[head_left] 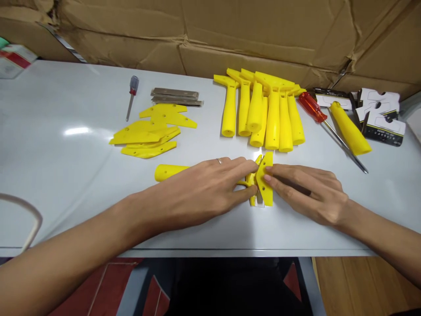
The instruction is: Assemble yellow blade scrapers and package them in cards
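A yellow scraper handle (pixel 171 172) lies sideways on the table under my left hand (pixel 213 188). The thumb and fingers of that hand grip the scraper's head, and the palm hides the middle of the handle. A strip of shiny metal shows at the head (pixel 259 200). My right hand (pixel 312 188) pinches a yellow cover plate (pixel 267 186) with two holes between fingertips and thumb. The plate stands at the right side of the head, touching or very close to it; I cannot tell which.
Several yellow cover plates (pixel 141 131), metal blades (pixel 176 94) and a small screwdriver (pixel 132 92) lie at left. Yellow scraper handles (pixel 272 118) are piled at the back. To the right are a red screwdriver (pixel 312 107), another yellow handle (pixel 350 129) and black-and-white cards (pixel 384 125). Cardboard (pixel 230 35) stands behind.
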### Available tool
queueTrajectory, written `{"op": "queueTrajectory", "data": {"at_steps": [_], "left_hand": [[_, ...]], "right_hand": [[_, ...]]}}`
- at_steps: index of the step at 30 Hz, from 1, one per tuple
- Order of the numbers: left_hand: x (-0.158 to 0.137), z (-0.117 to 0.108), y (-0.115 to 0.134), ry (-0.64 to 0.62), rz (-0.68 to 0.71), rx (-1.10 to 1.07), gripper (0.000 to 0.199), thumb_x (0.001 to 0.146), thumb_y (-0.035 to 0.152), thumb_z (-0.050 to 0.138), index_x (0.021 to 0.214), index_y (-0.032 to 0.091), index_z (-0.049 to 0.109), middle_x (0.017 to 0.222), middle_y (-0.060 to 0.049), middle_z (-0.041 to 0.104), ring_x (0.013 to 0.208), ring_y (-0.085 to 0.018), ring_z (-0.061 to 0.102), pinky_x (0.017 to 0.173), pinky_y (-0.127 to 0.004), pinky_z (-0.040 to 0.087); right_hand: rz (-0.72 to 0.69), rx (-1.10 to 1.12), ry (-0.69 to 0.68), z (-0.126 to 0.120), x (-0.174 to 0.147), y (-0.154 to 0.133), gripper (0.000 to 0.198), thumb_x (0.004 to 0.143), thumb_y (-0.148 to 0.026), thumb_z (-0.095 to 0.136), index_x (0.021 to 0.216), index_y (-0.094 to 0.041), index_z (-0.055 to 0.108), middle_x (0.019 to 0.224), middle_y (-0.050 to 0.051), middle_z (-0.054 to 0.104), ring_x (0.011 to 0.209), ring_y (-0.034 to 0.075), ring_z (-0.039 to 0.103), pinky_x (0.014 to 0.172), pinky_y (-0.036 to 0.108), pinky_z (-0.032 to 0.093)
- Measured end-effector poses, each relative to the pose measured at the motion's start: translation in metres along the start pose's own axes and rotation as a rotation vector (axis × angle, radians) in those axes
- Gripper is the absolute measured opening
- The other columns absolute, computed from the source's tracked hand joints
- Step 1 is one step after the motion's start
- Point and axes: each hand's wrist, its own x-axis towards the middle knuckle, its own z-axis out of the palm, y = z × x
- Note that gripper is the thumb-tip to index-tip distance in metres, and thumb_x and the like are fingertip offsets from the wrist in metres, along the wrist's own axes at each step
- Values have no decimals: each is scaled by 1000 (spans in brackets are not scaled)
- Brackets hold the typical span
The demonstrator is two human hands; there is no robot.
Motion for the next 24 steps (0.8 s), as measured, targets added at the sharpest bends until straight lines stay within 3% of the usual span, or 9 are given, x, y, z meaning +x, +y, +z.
{"op": "queueTrajectory", "data": {"at_steps": [6, 11, 17, 24], "left_hand": [[3, -9, 1, -84, -4, -76, 27, 110, 14, 41, 107, 19, 67, 106, -4, 68, 89, -15, 62, 78, -26, 51], [0, -10, -1, -27, 10, -69, 32, 109, 11, 36, 110, 18, 68, 110, -8, 71, 102, -18, 64, 93, -31, 55], [-4, -5, -7, -10, 11, -107, 35, 112, 16, 29, 111, 19, 64, 108, -7, 69, 101, -18, 64, 90, -30, 54], [-6, -6, -10, -27, 5, -127, 36, 114, 20, 26, 112, 20, 62, 111, -6, 68, 105, -18, 64, 93, -30, 52]], "right_hand": [[-56, -31, 40, 7, -5, 0, 35, 93, -8, 66, 128, -13, 69, 134, 11, 69, 125, 17, 70, 103, 26, 64], [-91, -56, 34, 9, -5, 0, 37, 92, -8, 69, 128, -11, 69, 133, 10, 70, 127, 19, 69, 100, 29, 66], [-131, -163, 3, 5, 5, -2, 32, 85, -11, 78, 117, -11, 72, 120, 8, 75, 114, 22, 70, 76, 31, 63], [-100, -84, -44, 2, 8, -2, 36, 90, -9, 73, 126, -8, 67, 124, 11, 72, 129, 23, 68, 108, 36, 65]]}}
